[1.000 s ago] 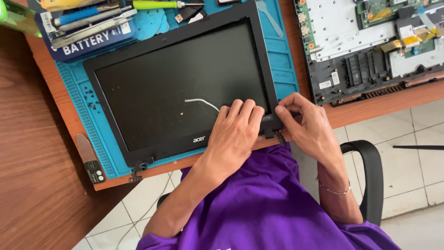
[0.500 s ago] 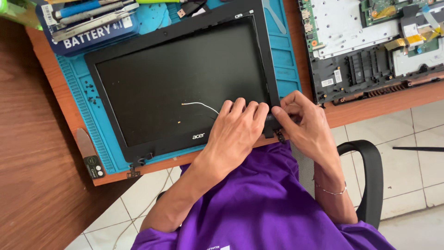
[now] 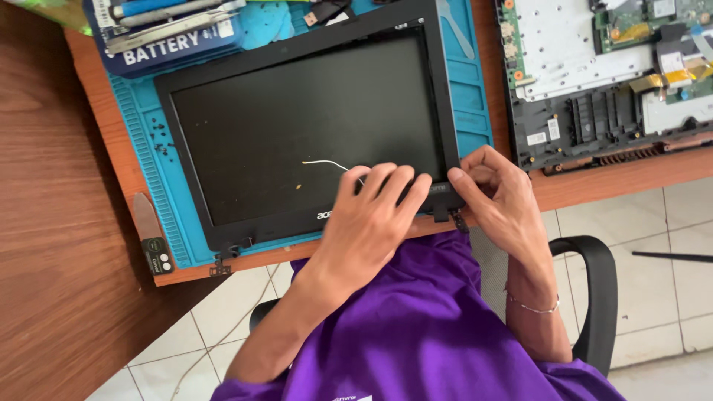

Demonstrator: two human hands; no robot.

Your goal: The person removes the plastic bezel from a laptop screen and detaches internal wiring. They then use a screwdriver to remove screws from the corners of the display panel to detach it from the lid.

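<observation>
Left hand point(image 3: 371, 223): fingers pressed side by side and laid flat on the lower bezel of the laptop screen panel point(image 3: 304, 126), fingertips resting on the dark glass near its lower right corner. Right hand point(image 3: 497, 194): fingers curled, thumb and forefinger pinching the panel's lower right corner at the hinge point(image 3: 443, 213). A thin white wire point(image 3: 327, 162) lies on the glass just above the left fingertips. The panel lies face up on a blue repair mat point(image 3: 468, 89) at the near edge of the wooden desk point(image 3: 609, 174), slightly rotated, its lower edge close to the desk's front edge; the other hinge point(image 3: 223, 260) overhangs at the near left. A small metal pry tool point(image 3: 148, 230) lies on the mat's left border. At the far left corner of the mat sits a blue tray of tools point(image 3: 167, 33). To the right, well apart, lies the opened laptop base point(image 3: 609, 74) with exposed circuit board. A purple shirt point(image 3: 423, 334) and black chair armrest point(image 3: 598, 297) fill the foreground.
</observation>
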